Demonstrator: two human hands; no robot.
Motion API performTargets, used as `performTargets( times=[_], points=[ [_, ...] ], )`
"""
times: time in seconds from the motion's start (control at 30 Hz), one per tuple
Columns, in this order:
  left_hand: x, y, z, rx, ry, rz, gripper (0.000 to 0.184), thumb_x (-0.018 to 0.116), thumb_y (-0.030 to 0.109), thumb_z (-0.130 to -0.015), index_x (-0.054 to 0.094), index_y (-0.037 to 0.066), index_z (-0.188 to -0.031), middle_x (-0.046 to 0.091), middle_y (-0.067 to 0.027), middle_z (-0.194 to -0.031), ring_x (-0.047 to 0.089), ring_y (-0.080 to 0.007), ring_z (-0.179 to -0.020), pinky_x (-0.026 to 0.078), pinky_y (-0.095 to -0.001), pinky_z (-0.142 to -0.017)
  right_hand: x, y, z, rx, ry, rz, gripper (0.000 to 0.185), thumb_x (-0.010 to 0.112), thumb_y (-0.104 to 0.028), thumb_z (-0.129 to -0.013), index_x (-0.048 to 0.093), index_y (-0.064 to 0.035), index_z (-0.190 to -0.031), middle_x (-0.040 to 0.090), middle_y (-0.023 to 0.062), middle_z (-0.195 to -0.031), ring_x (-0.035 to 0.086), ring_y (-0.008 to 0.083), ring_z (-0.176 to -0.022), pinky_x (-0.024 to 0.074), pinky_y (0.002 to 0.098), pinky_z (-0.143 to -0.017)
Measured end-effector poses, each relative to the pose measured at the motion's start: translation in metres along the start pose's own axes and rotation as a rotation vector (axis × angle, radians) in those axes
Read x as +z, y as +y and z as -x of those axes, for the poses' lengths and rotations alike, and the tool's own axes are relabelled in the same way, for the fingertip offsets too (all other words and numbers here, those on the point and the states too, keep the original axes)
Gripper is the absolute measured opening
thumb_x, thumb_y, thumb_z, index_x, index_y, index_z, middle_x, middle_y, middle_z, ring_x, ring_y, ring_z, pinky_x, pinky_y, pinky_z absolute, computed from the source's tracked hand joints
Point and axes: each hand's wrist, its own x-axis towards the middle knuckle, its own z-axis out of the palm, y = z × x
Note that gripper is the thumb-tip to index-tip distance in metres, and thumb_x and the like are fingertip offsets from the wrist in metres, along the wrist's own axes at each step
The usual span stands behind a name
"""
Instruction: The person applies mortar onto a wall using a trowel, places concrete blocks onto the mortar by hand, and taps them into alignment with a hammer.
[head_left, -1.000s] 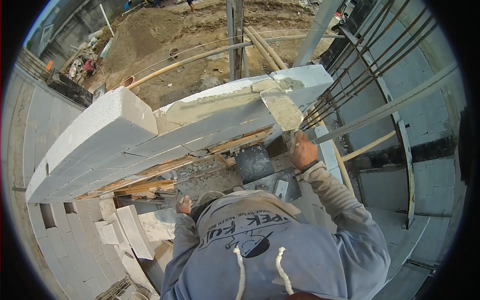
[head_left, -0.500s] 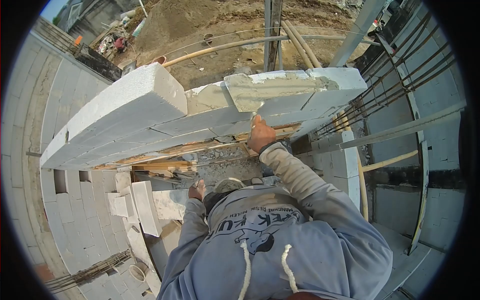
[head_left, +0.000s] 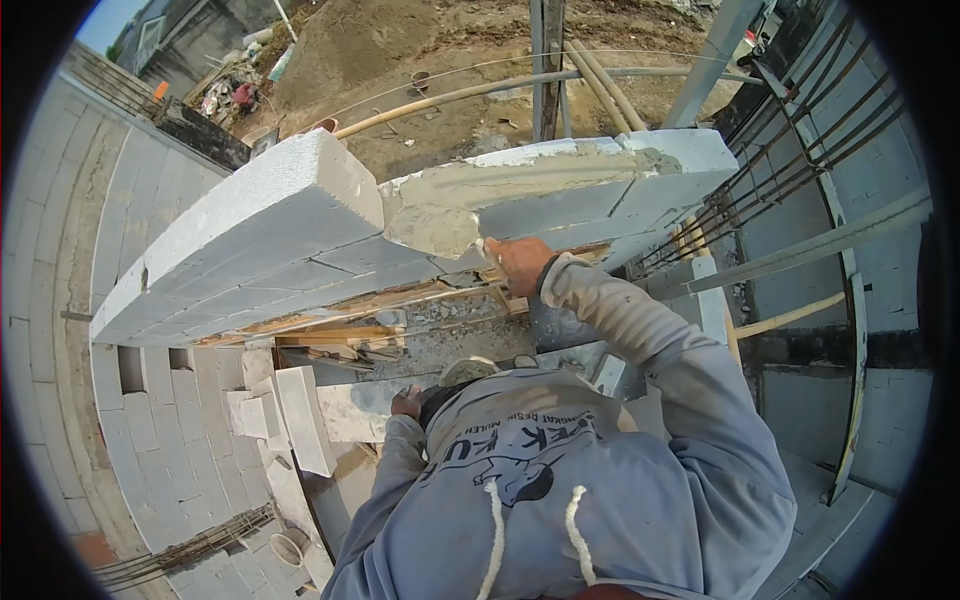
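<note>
My right hand (head_left: 522, 265) is closed around the handle of a trowel (head_left: 440, 232). Grey mortar coats the blade, which lies against the near top edge of the block wall (head_left: 350, 255). A bed of wet mortar (head_left: 540, 172) runs along the lower course to the right of the blade. Just left of the trowel, a white block (head_left: 250, 200) stands one course higher, its end face turned toward the mortar. My left hand (head_left: 406, 401) hangs low beside my body, apart from the wall; its fingers are too small and partly hidden to read.
Thin steel bars (head_left: 790, 150) jut out beyond the wall's right end. A bamboo pole (head_left: 450, 97) and an upright timber post (head_left: 546, 80) stand behind it. Loose white blocks (head_left: 303, 420) lie at lower left. Rubble and planks (head_left: 345, 335) cover the floor below.
My right hand has lowered slightly. The trowel blade has swung left along the wall top toward the raised block, and the mortar bed behind it shows more fully.
</note>
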Motion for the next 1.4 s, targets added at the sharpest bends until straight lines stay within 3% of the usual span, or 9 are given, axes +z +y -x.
performTargets(
  times=[0.2, 0.33, 0.47, 0.77, 0.87, 1.03, 1.2, 1.23, 1.4],
  points=[
    [-0.014, 0.069, -0.009, 0.121, -0.074, 0.280, 0.042, 0.063, 0.034, -0.086, 0.062, -0.002, -0.107, 0.065, -0.0079, -0.083, 0.062, -0.0166, -0.069, 0.053, -0.0304, -0.060, -0.013, 0.014, 0.044, -0.070, -0.084, 0.066, 0.057, 0.062, -0.019, -0.072, 0.045, 0.0006, -0.123, 0.064, 0.0193, -0.086, 0.062, 0.0346, -0.085, 0.0494, 0.0418, -0.071],
    [-0.017, 0.054, -0.026, 0.159, 0.034, 0.148, 0.040, 0.064, 0.035, -0.086, 0.063, 0.001, -0.105, 0.064, -0.0054, -0.079, 0.060, -0.0139, -0.062, 0.046, -0.0273, -0.048, 0.019, 0.059, 0.096, 0.051, 0.248, -0.128, 0.058, 0.063, -0.016, -0.070, 0.043, -0.0071, -0.124, 0.062, 0.0204, -0.086, 0.061, 0.0391, -0.082, 0.0481, 0.0452, -0.071],
    [-0.022, 0.067, 0.007, -0.053, -0.040, 0.112, 0.043, 0.060, 0.033, -0.088, 0.062, -0.006, -0.106, 0.066, -0.0101, -0.081, 0.062, -0.0169, -0.066, 0.048, -0.0295, -0.057, -0.014, 0.099, 0.133, 0.625, 0.652, -0.188, 0.037, 0.062, -0.015, -0.073, 0.048, -0.0040, -0.105, 0.062, 0.0207, -0.086, 0.060, 0.0392, -0.084, 0.0479, 0.0455, -0.074],
    [-0.019, 0.112, 0.017, -0.041, 0.014, 0.217, 0.037, 0.062, 0.028, -0.088, 0.062, -0.008, -0.100, 0.060, -0.0052, -0.070, 0.055, -0.0137, -0.057, 0.047, -0.0277, -0.056, -0.031, 0.170, 0.118, 1.122, 0.509, -0.010, 0.045, 0.059, -0.010, -0.074, 0.041, 0.0001, -0.114, 0.060, 0.0227, -0.101, 0.061, 0.0373, -0.091, 0.0497, 0.0440, -0.078],
    [-0.024, 0.095, -0.010, -0.009, -0.091, 0.281, 0.040, 0.064, 0.035, -0.085, 0.061, 0.004, -0.110, 0.065, -0.0079, -0.080, 0.063, -0.0181, -0.063, 0.033, -0.0269, -0.039, -0.017, 0.164, 0.117, 1.137, 0.517, -0.017, 0.044, 0.059, -0.009, -0.074, 0.039, -0.0005, -0.112, 0.059, 0.0232, -0.100, 0.062, 0.0382, -0.088, 0.0504, 0.0447, -0.075],
    [-0.009, 0.058, -0.052, 0.057, -0.163, 0.358, 0.039, 0.063, 0.034, -0.086, 0.061, 0.003, -0.108, 0.066, -0.0093, -0.083, 0.063, -0.0187, -0.063, 0.033, -0.0272, -0.040, 0.039, 0.149, 0.158, 1.067, 0.546, 0.032, 0.043, 0.060, -0.011, -0.073, 0.039, -0.0014, -0.108, 0.057, 0.0226, -0.095, 0.062, 0.0397, -0.080, 0.0508, 0.0467, -0.068],
    [0.013, 0.076, -0.017, 0.097, -0.130, 0.185, 0.043, 0.062, 0.037, -0.086, 0.060, -0.001, -0.107, 0.067, -0.0130, -0.085, 0.065, -0.0199, -0.065, 0.037, -0.0275, -0.040, 0.068, 0.110, 0.213, 1.062, 0.373, -0.018, 0.053, 0.062, -0.013, -0.072, 0.041, 0.0018, -0.118, 0.056, 0.0208, -0.104, 0.061, 0.0376, -0.088, 0.0494, 0.0446, -0.077],
    [0.014, 0.108, 0.008, 0.096, -0.086, 0.106, 0.037, 0.062, 0.033, -0.087, 0.064, -0.004, -0.092, 0.064, -0.0084, -0.072, 0.061, -0.0169, -0.062, 0.051, -0.0305, -0.054, 0.068, 0.106, 0.218, 1.060, 0.383, -0.010, 0.053, 0.062, -0.013, -0.072, 0.041, 0.0018, -0.118, 0.056, 0.0208, -0.104, 0.061, 0.0376, -0.088, 0.0494, 0.0446, -0.077],
    [0.012, 0.087, -0.008, 0.024, -0.052, -0.076, 0.041, 0.062, 0.037, -0.086, 0.065, -0.004, -0.093, 0.064, -0.0090, -0.074, 0.062, -0.0174, -0.065, 0.051, -0.0306, -0.057, 0.006, 0.120, 0.208, 0.952, 0.738, -0.157, 0.052, 0.062, -0.016, -0.072, 0.043, 0.0037, -0.117, 0.058, 0.0247, -0.104, 0.058, 0.0410, -0.092, 0.0471, 0.0462, -0.079]
  ],
)
